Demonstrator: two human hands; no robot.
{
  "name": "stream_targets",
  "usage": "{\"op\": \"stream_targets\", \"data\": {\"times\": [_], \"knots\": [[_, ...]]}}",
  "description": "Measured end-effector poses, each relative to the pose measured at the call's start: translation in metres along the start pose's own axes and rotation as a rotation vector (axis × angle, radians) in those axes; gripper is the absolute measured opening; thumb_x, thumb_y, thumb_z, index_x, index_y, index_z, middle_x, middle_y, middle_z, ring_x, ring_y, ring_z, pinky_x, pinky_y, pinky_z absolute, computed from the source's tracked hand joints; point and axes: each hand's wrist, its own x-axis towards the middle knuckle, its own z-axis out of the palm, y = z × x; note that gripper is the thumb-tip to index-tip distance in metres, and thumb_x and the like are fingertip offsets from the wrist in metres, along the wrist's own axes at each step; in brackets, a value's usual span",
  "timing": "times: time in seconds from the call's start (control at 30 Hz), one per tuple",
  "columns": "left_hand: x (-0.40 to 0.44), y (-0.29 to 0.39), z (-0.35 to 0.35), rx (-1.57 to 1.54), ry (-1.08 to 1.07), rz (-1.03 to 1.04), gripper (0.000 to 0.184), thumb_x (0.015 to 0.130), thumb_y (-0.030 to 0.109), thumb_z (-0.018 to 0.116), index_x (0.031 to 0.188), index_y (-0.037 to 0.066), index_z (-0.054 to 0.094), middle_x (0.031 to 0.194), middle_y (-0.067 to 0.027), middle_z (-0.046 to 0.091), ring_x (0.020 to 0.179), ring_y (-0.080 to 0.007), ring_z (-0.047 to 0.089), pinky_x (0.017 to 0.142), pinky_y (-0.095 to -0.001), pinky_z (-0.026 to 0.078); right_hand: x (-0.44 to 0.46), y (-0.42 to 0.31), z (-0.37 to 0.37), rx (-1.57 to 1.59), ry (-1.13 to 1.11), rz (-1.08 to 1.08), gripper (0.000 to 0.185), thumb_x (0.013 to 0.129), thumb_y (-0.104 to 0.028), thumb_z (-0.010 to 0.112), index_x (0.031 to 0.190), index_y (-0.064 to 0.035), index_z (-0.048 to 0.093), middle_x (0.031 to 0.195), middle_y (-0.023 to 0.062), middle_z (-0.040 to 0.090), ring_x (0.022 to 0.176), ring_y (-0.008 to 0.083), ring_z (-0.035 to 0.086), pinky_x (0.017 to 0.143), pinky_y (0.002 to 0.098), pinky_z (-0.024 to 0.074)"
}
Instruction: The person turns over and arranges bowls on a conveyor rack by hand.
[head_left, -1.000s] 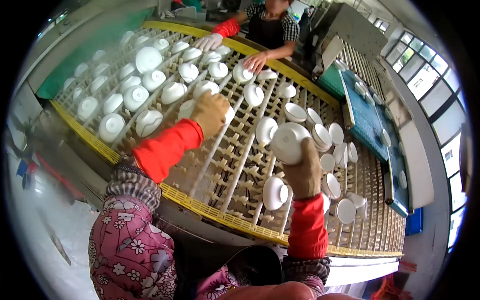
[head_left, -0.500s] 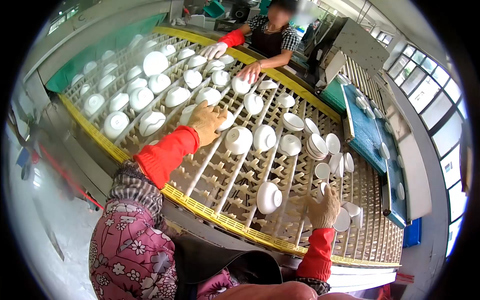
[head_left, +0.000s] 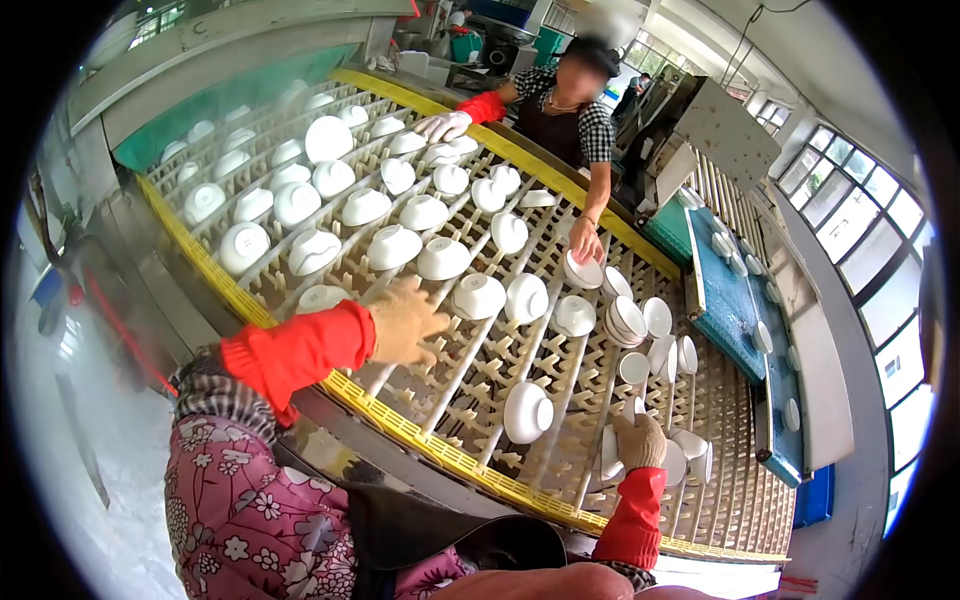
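My left hand, in a tan knit glove with a red sleeve, hovers over the pegged conveyor rack with its fingers spread, holding nothing. Just beyond it, two upturned white bowls rest on the pegs, and another bowl is to its right. At the lower right, my right hand, gloved alike, is closed on a small white bowl, partly hidden by the fingers. More white bowls lie right beside this hand. A lone upturned bowl sits between my hands.
Across the rack stands a co-worker, one gloved hand near bowls and a bare hand at another bowl. Stacked bowls stand right of centre. A blue belt carries bowls at right. Yellow edging borders the rack.
My left hand has come off the bowls and drawn back towards me, its fingers opening. My right hand has shifted slightly down. The co-worker's bare hand has moved across to a bowl nearer the stack.
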Motion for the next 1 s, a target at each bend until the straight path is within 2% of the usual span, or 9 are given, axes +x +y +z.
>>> {"op": "stream_targets", "data": {"times": [0.13, 0.23, 0.33, 0.5, 0.6, 0.77, 0.83, 0.9, 1.0], "knots": [[-0.045, 0.035, -0.029, -0.067, -0.133, 0.184, 0.073, 0.106, 0.067, 0.064, 0.149, 0.007, 0.065, 0.143, -0.0188, 0.072, 0.133, -0.0310, 0.066, 0.119, -0.0465, 0.044, -0.013, -0.028, -0.026, 0.222, -0.088, -0.044, 0.055, 0.093, -0.053, 0.080, 0.109, -0.0006, 0.085, 0.099, 0.0265, 0.080, 0.095, 0.0414, 0.079, 0.087, 0.0517, 0.0600], [-0.063, 0.055, -0.018, -0.088, -0.095, 0.181, 0.071, 0.103, 0.067, 0.068, 0.143, 0.008, 0.068, 0.142, -0.0185, 0.072, 0.131, -0.0325, 0.066, 0.117, -0.0481, 0.046, -0.034, -0.058, -0.039, 0.614, -0.263, -0.070, 0.040, 0.097, -0.037, 0.082, 0.111, -0.0004, 0.084, 0.095, 0.0167, 0.082, 0.088, 0.0286, 0.078, 0.079, 0.0422, 0.0592], [-0.062, 0.049, 0.009, -0.244, 0.106, 0.171, 0.056, 0.098, 0.061, 0.075, 0.120, 0.010, 0.079, 0.131, -0.0164, 0.077, 0.121, -0.0361, 0.067, 0.109, -0.0472, 0.053, -0.039, -0.092, -0.034, 0.952, -0.367, -0.119, 0.035, 0.095, -0.025, 0.084, 0.120, -0.0012, 0.078, 0.101, 0.0172, 0.081, 0.091, 0.0314, 0.079, 0.082, 0.0448, 0.0624], [-0.045, 0.010, 0.039, -0.356, 0.388, 0.282, 0.018, 0.100, 0.022, 0.073, 0.115, 0.015, 0.080, 0.101, -0.0014, 0.077, 0.106, -0.0305, 0.073, 0.091, -0.0402, 0.062, -0.018, -0.171, -0.005, 0.913, 0.126, -0.951, 0.046, 0.092, -0.004, 0.087, 0.133, -0.0026, 0.068, 0.110, 0.0180, 0.079, 0.098, 0.0360, 0.080, 0.085, 0.0492, 0.0677], [-0.043, -0.002, 0.042, -0.210, 0.601, 0.202, 0.014, 0.099, 0.013, 0.074, 0.110, 0.018, 0.079, 0.094, -0.0025, 0.077, 0.091, -0.0266, 0.080, 0.076, -0.0389, 0.065, -0.016, -0.198, 0.033, 1.464, -0.568, -0.474, 0.046, 0.103, -0.022, 0.086, 0.135, 0.0040, 0.066, 0.117, 0.0153, 0.076, 0.103, 0.0315, 0.080, 0.090, 0.0449, 0.0701], [-0.047, 0.001, 0.029, -0.777, 0.587, -0.289, 0.016, 0.107, 0.019, 0.070, 0.112, 0.006, 0.079, 0.111, -0.0088, 0.082, 0.101, -0.0326, 0.077, 0.092, -0.0422, 0.061, -0.050, -0.145, -0.023, 1.480, -0.600, -0.055, 0.049, 0.112, -0.018, 0.072, 0.148, 0.0149, 0.063, 0.133, 0.0258, 0.078, 0.116, 0.0318, 0.082, 0.105, 0.0386, 0.0688], [-0.037, 0.017, 0.012, -0.678, 0.738, -0.300, 0.021, 0.108, 0.021, 0.070, 0.113, 0.003, 0.079, 0.113, -0.0113, 0.081, 0.107, -0.0348, 0.075, 0.097, -0.0436, 0.058, -0.042, -0.090, -0.025, 1.318, -0.361, -0.121, 0.053, 0.110, -0.022, 0.075, 0.149, 0.0126, 0.065, 0.135, 0.0250, 0.078, 0.125, 0.0303, 0.078, 0.108, 0.0389, 0.0641], [-0.024, 0.038, -0.024, -0.483, 0.528, -0.345, 0.026, 0.105, 0.023, 0.074, 0.116, 0.000, 0.078, 0.120, -0.0162, 0.080, 0.117, -0.0391, 0.072, 0.106, -0.0467, 0.055, -0.050, -0.054, -0.053, 0.955, -0.168, -0.165, 0.061, 0.106, -0.030, 0.079, 0.151, 0.0088, 0.065, 0.137, 0.0244, 0.078, 0.129, 0.0288, 0.076, 0.108, 0.0384, 0.0610], [0.018, 0.074, -0.033, -0.307, 0.617, -0.053, 0.049, 0.098, 0.032, 0.084, 0.128, -0.007, 0.075, 0.134, -0.0250, 0.076, 0.126, -0.0406, 0.070, 0.120, -0.0512, 0.050, -0.059, -0.004, -0.059, 0.337, 0.083, -0.355, 0.071, 0.088, -0.038, 0.089, 0.141, 0.0042, 0.070, 0.109, 0.0262, 0.079, 0.100, 0.0389, 0.079, 0.093, 0.0456, 0.0628]]}}
